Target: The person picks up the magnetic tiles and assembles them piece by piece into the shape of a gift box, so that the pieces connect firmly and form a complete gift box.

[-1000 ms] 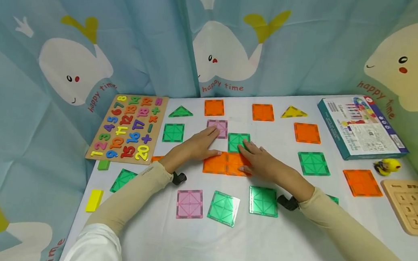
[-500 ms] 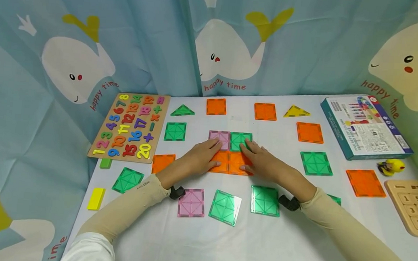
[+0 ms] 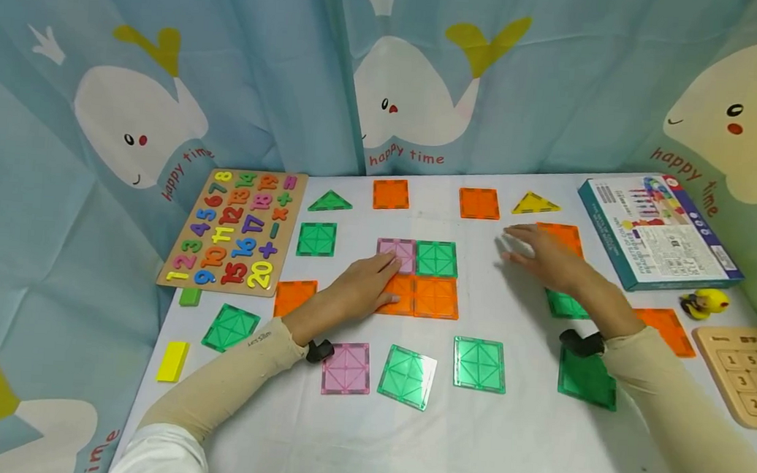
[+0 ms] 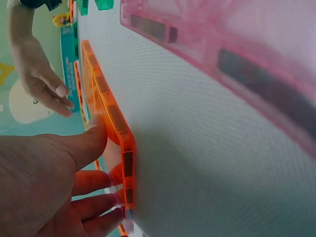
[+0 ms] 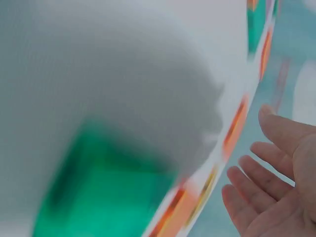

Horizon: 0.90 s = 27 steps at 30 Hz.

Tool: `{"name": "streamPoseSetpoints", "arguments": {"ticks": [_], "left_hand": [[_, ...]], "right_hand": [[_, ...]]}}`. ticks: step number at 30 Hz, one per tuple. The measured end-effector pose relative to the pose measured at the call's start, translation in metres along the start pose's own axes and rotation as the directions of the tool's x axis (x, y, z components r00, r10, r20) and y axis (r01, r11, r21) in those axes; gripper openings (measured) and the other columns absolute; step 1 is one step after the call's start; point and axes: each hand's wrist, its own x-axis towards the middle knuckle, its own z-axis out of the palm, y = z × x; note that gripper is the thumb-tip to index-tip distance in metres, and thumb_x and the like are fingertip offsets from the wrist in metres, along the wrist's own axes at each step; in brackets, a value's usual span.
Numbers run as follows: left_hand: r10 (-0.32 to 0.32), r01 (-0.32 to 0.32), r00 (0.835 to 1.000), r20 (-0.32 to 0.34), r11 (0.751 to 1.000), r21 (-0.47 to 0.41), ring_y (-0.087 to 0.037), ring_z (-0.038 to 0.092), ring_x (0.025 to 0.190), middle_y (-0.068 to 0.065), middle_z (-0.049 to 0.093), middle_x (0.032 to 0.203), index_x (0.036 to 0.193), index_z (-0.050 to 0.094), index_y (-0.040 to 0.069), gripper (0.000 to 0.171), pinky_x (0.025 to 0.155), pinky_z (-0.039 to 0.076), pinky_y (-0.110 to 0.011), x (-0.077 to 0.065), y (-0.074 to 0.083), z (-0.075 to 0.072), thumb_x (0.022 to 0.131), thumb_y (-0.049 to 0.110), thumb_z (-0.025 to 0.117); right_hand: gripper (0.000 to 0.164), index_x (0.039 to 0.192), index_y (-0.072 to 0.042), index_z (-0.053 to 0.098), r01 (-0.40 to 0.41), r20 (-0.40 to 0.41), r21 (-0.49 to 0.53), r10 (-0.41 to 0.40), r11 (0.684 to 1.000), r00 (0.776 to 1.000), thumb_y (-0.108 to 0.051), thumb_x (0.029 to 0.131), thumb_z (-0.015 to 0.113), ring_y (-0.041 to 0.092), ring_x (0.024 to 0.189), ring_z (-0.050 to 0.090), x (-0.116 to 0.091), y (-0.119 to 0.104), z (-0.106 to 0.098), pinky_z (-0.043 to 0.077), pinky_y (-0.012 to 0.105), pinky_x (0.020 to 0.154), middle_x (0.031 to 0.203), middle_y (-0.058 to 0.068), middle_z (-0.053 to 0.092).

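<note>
Four translucent square tiles form a two-by-two block mid-table: a pink tile [image 3: 392, 246] and a green tile [image 3: 437, 259] behind, a left orange tile [image 3: 404, 295] and a right orange tile [image 3: 437, 298] in front. My left hand [image 3: 363, 283] rests with extended fingers over the left edge of the pink and left orange tiles, hiding part of both. In the left wrist view its thumb lies at the edge of an orange tile [image 4: 114, 116]. My right hand [image 3: 545, 257] hovers right of the block, fingers loosely extended and holding nothing, partly covering another orange tile [image 3: 566, 236].
More tiles lie around, including a pink tile [image 3: 346, 368], a green tile [image 3: 479, 364] and a yellow triangle [image 3: 535, 203]. A number board [image 3: 230, 230] lies at left. At right are a box [image 3: 659, 230], a small yellow figure [image 3: 703, 302] and a wooden number board [image 3: 747, 376].
The pink tile came toward me under my left hand, lining up beside the green one. My right hand then left the green tile and moved right. The left hand stays on the block.
</note>
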Motion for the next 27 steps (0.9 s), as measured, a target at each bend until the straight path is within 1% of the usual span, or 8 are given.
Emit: {"name": "streamPoseSetpoints", "arguments": {"ticks": [2, 5, 7, 9, 11, 15, 22, 27], "left_hand": [[0.004, -0.004, 1.0, -0.005, 1.0, 0.004, -0.03, 0.025, 0.161, -0.016, 0.023, 0.174, 0.166, 0.029, 0.003, 0.073, 0.131, 0.024, -0.044, 0.0, -0.001, 0.0, 0.11, 0.042, 0.055], [0.005, -0.005, 1.0, -0.008, 1.0, 0.007, -0.03, 0.025, 0.161, -0.016, 0.023, 0.174, 0.166, 0.029, 0.002, 0.074, 0.131, 0.024, -0.045, 0.0, -0.002, 0.0, 0.11, 0.042, 0.055], [0.002, -0.002, 1.0, -0.006, 1.0, 0.009, -0.031, 0.025, 0.161, -0.017, 0.023, 0.174, 0.166, 0.029, 0.002, 0.074, 0.13, 0.024, -0.045, 0.001, -0.002, 0.0, 0.11, 0.043, 0.055], [0.004, -0.004, 1.0, -0.004, 1.0, 0.012, -0.031, 0.026, 0.161, -0.017, 0.024, 0.174, 0.166, 0.029, 0.002, 0.074, 0.13, 0.024, -0.045, 0.001, -0.002, 0.0, 0.11, 0.043, 0.055], [0.006, -0.006, 1.0, -0.003, 1.0, 0.017, -0.031, 0.026, 0.16, -0.017, 0.024, 0.174, 0.165, 0.03, 0.002, 0.074, 0.13, 0.025, -0.045, 0.002, -0.002, 0.001, 0.11, 0.043, 0.054], [0.006, -0.006, 1.0, -0.002, 0.999, 0.037, -0.03, 0.026, 0.16, -0.016, 0.025, 0.174, 0.166, 0.03, 0.002, 0.074, 0.13, 0.025, -0.045, 0.002, -0.002, 0.002, 0.11, 0.044, 0.054], [0.001, -0.001, 1.0, 0.007, 1.0, 0.02, -0.03, 0.025, 0.161, -0.016, 0.024, 0.174, 0.166, 0.029, 0.003, 0.073, 0.13, 0.025, -0.045, 0.001, -0.001, 0.001, 0.11, 0.044, 0.053], [-0.005, 0.005, 1.0, 0.014, 0.999, 0.033, -0.03, 0.026, 0.161, -0.015, 0.024, 0.174, 0.166, 0.029, 0.004, 0.074, 0.13, 0.025, -0.044, 0.002, 0.0, 0.0, 0.11, 0.045, 0.053]], "right_hand": [[0.059, 0.156, 0.009, 0.04, -0.077, 0.007, -0.014, 0.077, 0.997, 0.997, -0.018, 0.108, 0.061, 0.061, 0.144, 0.032, -0.001, 0.026, -0.016, 0.028, 0.075, 0.117, 0.158, 0.04, 0.031], [0.061, 0.156, 0.013, 0.036, -0.15, 0.026, -0.072, 0.152, 0.986, 0.988, -0.018, 0.108, 0.06, 0.063, 0.14, 0.03, -0.002, 0.061, -0.033, 0.026, 0.078, 0.115, 0.154, 0.044, 0.029], [0.064, 0.158, 0.012, 0.031, -0.203, 0.06, -0.077, 0.208, 0.976, 0.976, -0.022, 0.11, 0.058, 0.064, 0.137, 0.029, -0.004, 0.079, -0.037, 0.026, 0.079, 0.114, 0.153, 0.045, 0.026], [0.066, 0.157, 0.013, 0.03, -0.214, 0.066, -0.073, 0.219, 0.974, 0.974, -0.023, 0.11, 0.058, 0.064, 0.134, 0.03, -0.007, 0.09, -0.036, 0.027, 0.079, 0.114, 0.15, 0.046, 0.026], [0.067, 0.158, 0.011, 0.03, -0.22, 0.061, -0.054, 0.223, 0.974, 0.973, -0.025, 0.11, 0.058, 0.064, 0.134, 0.028, -0.008, 0.093, -0.032, 0.026, 0.08, 0.114, 0.15, 0.046, 0.025], [0.063, 0.157, 0.008, 0.035, -0.185, 0.01, -0.1, 0.187, 0.978, 0.982, -0.025, 0.109, 0.06, 0.063, 0.135, 0.027, -0.005, 0.081, -0.019, 0.027, 0.081, 0.111, 0.152, 0.045, 0.029], [0.062, 0.151, 0.006, 0.045, -0.136, -0.012, -0.142, 0.136, 0.981, 0.991, -0.028, 0.105, 0.068, 0.06, 0.133, 0.034, 0.007, 0.026, 0.012, 0.034, 0.076, 0.108, 0.148, 0.041, 0.036], [0.061, 0.147, 0.005, 0.051, -0.055, -0.018, -0.16, 0.053, 0.986, 0.998, -0.03, 0.102, 0.073, 0.055, 0.131, 0.039, 0.014, -0.007, 0.029, 0.038, 0.069, 0.105, 0.143, 0.038, 0.042]]}}
